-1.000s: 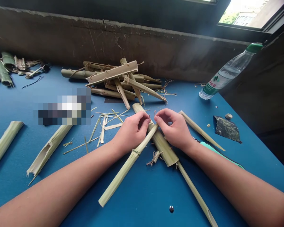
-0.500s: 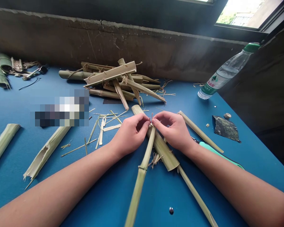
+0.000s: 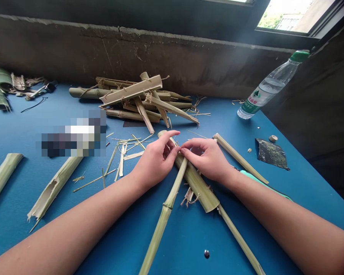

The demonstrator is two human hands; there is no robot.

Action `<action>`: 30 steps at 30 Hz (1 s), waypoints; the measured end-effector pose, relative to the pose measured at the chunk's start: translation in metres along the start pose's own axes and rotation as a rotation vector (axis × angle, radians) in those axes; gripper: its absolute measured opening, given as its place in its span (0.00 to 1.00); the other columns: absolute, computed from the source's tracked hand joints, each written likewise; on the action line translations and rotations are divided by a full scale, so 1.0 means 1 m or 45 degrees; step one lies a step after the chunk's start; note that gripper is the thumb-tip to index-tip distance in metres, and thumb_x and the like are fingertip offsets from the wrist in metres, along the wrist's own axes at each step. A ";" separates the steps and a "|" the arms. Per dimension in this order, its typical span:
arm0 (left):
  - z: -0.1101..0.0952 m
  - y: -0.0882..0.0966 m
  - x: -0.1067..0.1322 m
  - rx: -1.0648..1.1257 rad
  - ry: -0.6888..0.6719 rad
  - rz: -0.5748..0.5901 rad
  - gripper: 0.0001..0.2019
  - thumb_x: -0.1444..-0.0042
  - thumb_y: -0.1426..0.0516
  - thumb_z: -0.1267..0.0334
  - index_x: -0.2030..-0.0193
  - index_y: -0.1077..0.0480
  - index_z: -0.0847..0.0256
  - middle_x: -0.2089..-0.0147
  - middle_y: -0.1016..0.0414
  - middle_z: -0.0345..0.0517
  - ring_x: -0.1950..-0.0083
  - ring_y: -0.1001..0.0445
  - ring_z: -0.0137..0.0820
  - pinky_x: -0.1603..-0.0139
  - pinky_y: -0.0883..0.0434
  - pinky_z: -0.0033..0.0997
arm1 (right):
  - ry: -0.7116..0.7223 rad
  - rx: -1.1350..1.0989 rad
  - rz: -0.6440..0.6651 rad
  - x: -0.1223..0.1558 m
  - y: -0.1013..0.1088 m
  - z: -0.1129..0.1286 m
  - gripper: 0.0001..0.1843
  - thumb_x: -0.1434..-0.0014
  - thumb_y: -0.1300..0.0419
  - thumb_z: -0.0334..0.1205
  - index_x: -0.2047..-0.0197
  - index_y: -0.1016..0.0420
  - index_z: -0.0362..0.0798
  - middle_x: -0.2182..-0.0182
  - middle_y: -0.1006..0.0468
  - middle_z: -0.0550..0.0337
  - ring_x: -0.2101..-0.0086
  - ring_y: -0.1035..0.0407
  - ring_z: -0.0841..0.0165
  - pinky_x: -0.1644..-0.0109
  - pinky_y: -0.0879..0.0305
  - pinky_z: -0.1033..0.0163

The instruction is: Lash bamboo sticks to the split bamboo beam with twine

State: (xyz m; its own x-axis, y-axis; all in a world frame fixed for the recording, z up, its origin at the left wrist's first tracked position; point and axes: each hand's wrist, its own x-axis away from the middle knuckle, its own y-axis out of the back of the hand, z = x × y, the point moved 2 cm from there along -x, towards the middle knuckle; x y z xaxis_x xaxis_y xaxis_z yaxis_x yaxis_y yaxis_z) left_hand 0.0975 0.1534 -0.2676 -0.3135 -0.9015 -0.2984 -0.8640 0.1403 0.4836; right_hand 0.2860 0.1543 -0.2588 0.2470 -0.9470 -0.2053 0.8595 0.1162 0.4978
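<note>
Both hands meet over a half-round bamboo piece (image 3: 199,187). A bamboo stick (image 3: 163,217) crosses its upper part, the lower end running toward me. My right hand (image 3: 210,158) pinches thin brown twine at the crossing. My left hand (image 3: 157,158) has its index finger raised, while its thumb and bent fingers close at the same twine, mostly hidden by the fingertips. A thinner bamboo strip (image 3: 240,236) sticks out from the lower end of the half-round piece. Frayed twine (image 3: 188,198) hangs at that piece's left side.
Bamboo pieces tied with twine are piled (image 3: 132,93) by the wall. Thin splinters (image 3: 122,160) lie left of my hands. A leaning water bottle (image 3: 259,97), a bamboo strip (image 3: 240,156) and a teal-handled tool (image 3: 263,183) are on the right. Split bamboo (image 3: 55,187) lies left.
My left index finger has lifted off the twine and straightened. My fingertips are closer together, and the near end of the bamboo stick has swung left.
</note>
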 end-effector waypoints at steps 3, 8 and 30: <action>0.001 0.000 -0.001 -0.003 0.004 0.016 0.11 0.28 0.41 0.62 0.44 0.22 0.58 0.58 0.18 0.44 0.60 0.21 0.33 0.55 0.26 0.35 | 0.004 -0.003 0.024 0.000 0.000 0.000 0.08 0.33 0.35 0.39 0.60 0.12 0.49 0.65 0.12 0.59 0.67 0.23 0.63 0.62 0.30 0.59; 0.001 0.001 -0.003 0.029 0.028 0.021 0.08 0.28 0.40 0.59 0.55 0.21 0.58 0.60 0.18 0.44 0.60 0.21 0.34 0.59 0.26 0.34 | -0.007 0.006 0.038 0.001 0.001 0.001 0.09 0.33 0.35 0.41 0.61 0.13 0.49 0.67 0.14 0.60 0.69 0.26 0.66 0.65 0.32 0.60; 0.003 0.000 0.000 0.122 0.103 0.041 0.08 0.31 0.37 0.59 0.53 0.19 0.58 0.61 0.16 0.43 0.63 0.21 0.33 0.61 0.26 0.32 | -0.041 0.030 -0.053 0.002 0.002 0.003 0.07 0.36 0.34 0.37 0.63 0.13 0.49 0.67 0.13 0.60 0.69 0.24 0.65 0.65 0.30 0.60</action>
State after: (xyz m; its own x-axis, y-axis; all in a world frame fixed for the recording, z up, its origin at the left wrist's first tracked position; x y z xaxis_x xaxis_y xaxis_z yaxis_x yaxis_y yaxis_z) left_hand 0.0967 0.1547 -0.2702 -0.3126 -0.9252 -0.2150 -0.8887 0.2050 0.4101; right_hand 0.2873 0.1522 -0.2556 0.1966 -0.9601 -0.1989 0.8579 0.0702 0.5089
